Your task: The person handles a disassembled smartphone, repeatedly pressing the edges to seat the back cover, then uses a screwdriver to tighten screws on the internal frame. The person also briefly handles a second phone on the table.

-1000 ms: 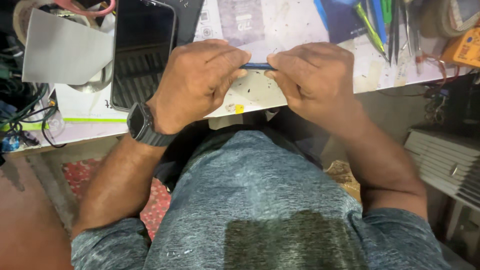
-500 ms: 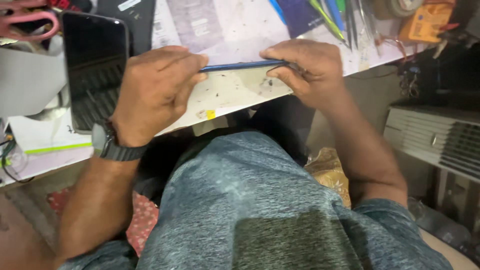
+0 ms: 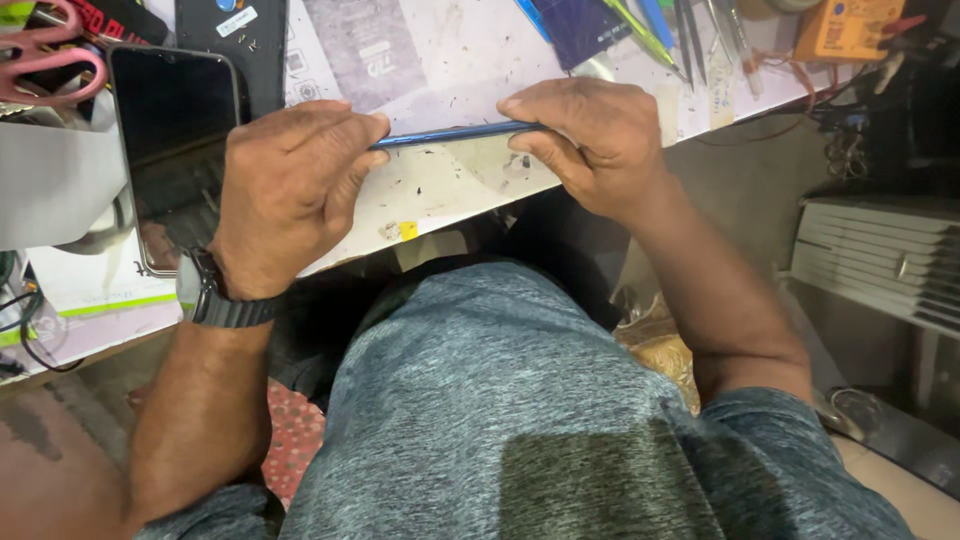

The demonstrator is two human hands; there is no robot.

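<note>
Cluttered white surface (image 3: 450, 190) below; both hands, left hand (image 3: 290, 190) and right hand (image 3: 590, 140), pinch a thin blue phone (image 3: 455, 133) edge-on, probably prying its seam; next needs steady, even pressure.

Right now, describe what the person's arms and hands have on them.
Both forearms are bare; short grey heathered sleeves end above the elbows. The left hand has a dark wristwatch with a black strap at its wrist. The right hand shows no ring, glove or watch.
</note>
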